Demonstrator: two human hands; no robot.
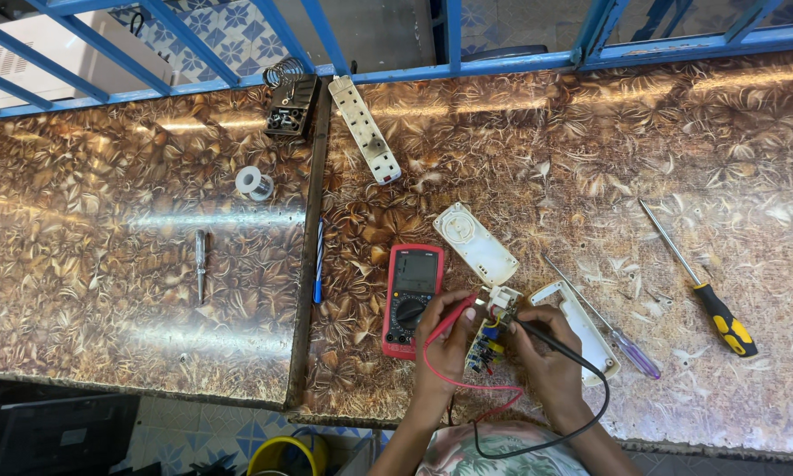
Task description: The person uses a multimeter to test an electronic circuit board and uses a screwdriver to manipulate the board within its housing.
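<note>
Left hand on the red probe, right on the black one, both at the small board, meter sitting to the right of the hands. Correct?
Not quite. The head view shows the red multimeter to the left of the hands, not the right. The rest holds: the left hand holds the red probe, the right hand holds the black probe, and both tips meet at the small circuit board.

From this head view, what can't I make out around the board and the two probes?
- Probe tips on the small circuit board: too small; left hand and right hand cover much of it.
- Multimeter screen and dial setting: too small.
- Yellow bucket below the table: cut off by the bottom edge.
</note>
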